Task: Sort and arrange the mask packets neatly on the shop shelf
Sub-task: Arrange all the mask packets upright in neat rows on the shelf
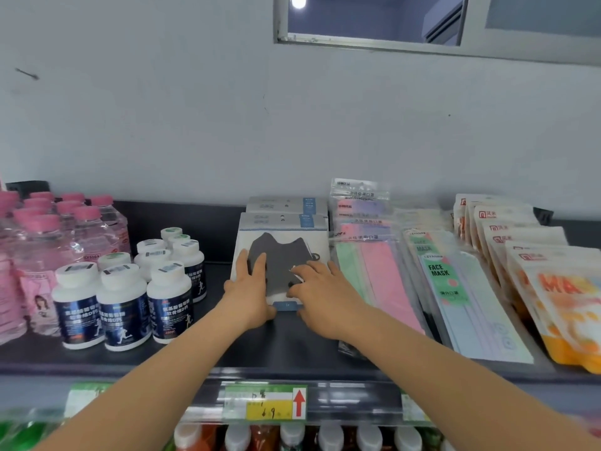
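A white packet showing a dark grey mask (282, 252) lies on top of a stack of like packets in the middle of the dark shelf (292, 343). My left hand (250, 288) rests flat on its left side with straight fingers, thumb at the packet's near edge. My right hand (320, 289) presses on its right side, fingers spread over the dark mask. Behind it stand more grey-and-blue packets (287, 206). To the right lie rows of pastel pink and green mask packets (374, 265), green "FACE MASK" packets (455, 288) and orange packets (553, 288).
White-capped dark supplement bottles (123, 297) stand left of the stack, with pink-capped water bottles (65, 236) further left. A green and yellow price tag (265, 403) sits on the shelf's front rail. Bottle tops show on the shelf below. A grey wall rises behind.
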{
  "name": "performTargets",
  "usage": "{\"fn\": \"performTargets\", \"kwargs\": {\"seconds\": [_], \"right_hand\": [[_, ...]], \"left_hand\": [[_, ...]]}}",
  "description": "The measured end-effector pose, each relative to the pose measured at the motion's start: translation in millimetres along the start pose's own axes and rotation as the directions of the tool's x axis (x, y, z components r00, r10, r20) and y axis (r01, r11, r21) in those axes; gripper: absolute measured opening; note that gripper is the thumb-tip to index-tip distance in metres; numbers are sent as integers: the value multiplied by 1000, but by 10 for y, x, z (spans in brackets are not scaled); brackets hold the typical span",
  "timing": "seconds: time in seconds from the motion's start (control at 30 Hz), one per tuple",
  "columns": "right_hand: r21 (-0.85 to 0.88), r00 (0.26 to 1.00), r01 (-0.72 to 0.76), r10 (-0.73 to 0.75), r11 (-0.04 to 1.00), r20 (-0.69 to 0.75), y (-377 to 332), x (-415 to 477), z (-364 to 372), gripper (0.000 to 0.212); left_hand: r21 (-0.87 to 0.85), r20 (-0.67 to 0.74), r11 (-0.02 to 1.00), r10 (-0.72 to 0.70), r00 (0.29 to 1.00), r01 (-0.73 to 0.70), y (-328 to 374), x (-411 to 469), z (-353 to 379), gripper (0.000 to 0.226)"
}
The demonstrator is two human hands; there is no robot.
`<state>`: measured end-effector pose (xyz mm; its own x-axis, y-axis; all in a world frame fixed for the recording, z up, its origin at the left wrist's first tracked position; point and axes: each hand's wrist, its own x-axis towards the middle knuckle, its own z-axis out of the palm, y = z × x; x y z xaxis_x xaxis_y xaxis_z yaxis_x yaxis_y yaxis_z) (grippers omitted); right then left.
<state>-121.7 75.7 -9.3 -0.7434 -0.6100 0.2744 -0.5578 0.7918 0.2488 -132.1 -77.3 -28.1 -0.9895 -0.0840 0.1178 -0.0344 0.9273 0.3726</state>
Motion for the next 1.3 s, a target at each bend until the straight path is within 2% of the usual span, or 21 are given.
{"fn": "performTargets", "kwargs": {"seconds": [0.1, 0.17, 0.23, 0.4, 0.53, 0.6, 0.7, 0.8, 0.9, 0.97, 1.1, 1.2, 1.3], "right_hand": [[153, 998, -62, 61, 986, 8, 30, -25, -4, 50], [358, 987, -161, 142, 920, 79, 42, 1, -45, 64], [487, 971, -238, 194, 840, 140, 59, 63, -75, 71], [460, 966, -253, 199, 851, 163, 69, 174, -42, 71], [507, 975, -220, 186, 833, 119, 102, 194, -32, 68], [535, 979, -200, 187, 821, 80, 147, 192, -46, 65], [553, 981, -169, 192, 816, 17, 228, 186, -54, 60], [575, 977, -158, 211, 803, -27, 294, 186, -51, 57], [590, 969, -152, 238, 793, -71, 340, 183, -54, 55], [594, 961, -142, 254, 792, -108, 367, 180, -53, 54], [579, 951, -147, 275, 802, -140, 400, 138, -25, 54], [432, 923, -249, 347, 867, -164, 448, 99, 47, 55], [314, 912, -337, 391, 888, -128, 478, 65, 101, 51]], "left_hand": [[-136, -16, 990, -41, 999, 39, 7, 53, -32, 116], [-244, -8, 965, -104, 995, 99, 14, 127, -60, 121], [-345, 7, 928, -147, 989, 140, 17, 211, -80, 120], [-572, 16, 808, -159, 987, 140, -69, 405, -86, 126], [-774, 115, 583, -251, 961, 245, -154, 564, -142, 133], [-820, 173, 494, -267, 948, 289, -185, 616, -163, 124], [-849, 198, 446, -224, 954, 282, -182, 692, -169, 93], [-849, 205, 454, -187, 961, 269, -133, 769, -163, 68], [-827, 181, 500, -196, 964, 257, -98, 813, -141, 62], [-814, 171, 522, -203, 964, 254, -108, 815, -132, 67], [-804, 182, 536, -191, 964, 258, -193, 757, -179, 91], [-805, 134, 556, -168, 977, 206, -228, 648, -213, 94], [-763, 167, 598, -183, 969, 244, -231, 489, -189, 96]]}}
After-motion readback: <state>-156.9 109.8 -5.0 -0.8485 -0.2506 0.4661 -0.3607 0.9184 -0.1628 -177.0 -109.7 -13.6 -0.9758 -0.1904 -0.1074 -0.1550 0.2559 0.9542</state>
